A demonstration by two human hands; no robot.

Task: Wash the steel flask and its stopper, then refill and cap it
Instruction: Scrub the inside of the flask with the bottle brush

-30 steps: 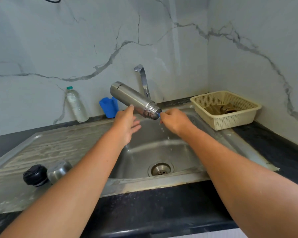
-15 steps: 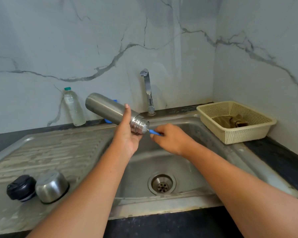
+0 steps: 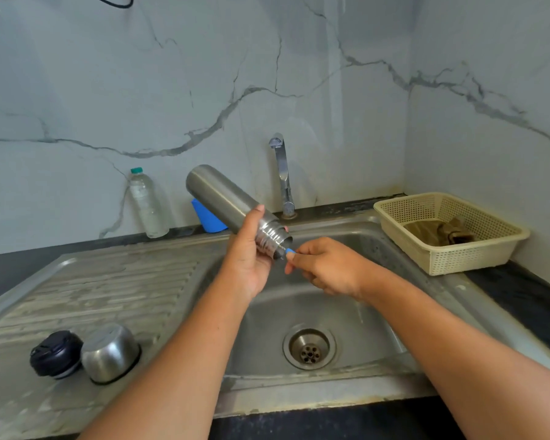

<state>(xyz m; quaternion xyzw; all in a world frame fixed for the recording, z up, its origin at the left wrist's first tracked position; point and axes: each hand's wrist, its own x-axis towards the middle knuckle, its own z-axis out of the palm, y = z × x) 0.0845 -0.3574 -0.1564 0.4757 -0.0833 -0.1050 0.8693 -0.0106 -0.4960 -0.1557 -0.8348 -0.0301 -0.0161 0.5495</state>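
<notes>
Flask wash, interior step, judged in progress. Your left hand (image 3: 251, 258) wraps the steel flask (image 3: 226, 201) at its threaded neck, thumb over the top and fingers curled underneath. The flask is held tilted above the sink (image 3: 378, 312), base toward 10 o'clock, open mouth toward 4 o'clock. The low mouth probably lets wash water run into the basin rather than back down your wrist. Your right hand (image 3: 327, 268) pinches the stub of a blue handle (image 3: 290, 250) right at the mouth. The rest of the tool is hidden inside the flask; likely a bottle brush, but you cannot confirm that from here. Gripping at the neck steadies the opening against the push and pull of the tool. The tap (image 3: 281, 173) stands at 12 o'clock of the basin, with no stream visible. The drain (image 3: 309, 347) lies at 6 o'clock below the hands. On the drainboard (image 3: 92, 290), at 8 o'clock of the view, the black stopper (image 3: 55, 354) and the steel cup lid (image 3: 110, 352) sit touching, the lid mouth-down, parked apart from the basin. Both look untouched at present; washing the stopper, refilling and capping remain. At 10 o'clock, a plastic bottle (image 3: 146, 203) and a blue object (image 3: 208, 219) stand against the wall. At 3 o'clock, a cream basket (image 3: 477, 258) holds a brown cloth (image 3: 438, 233).
</notes>
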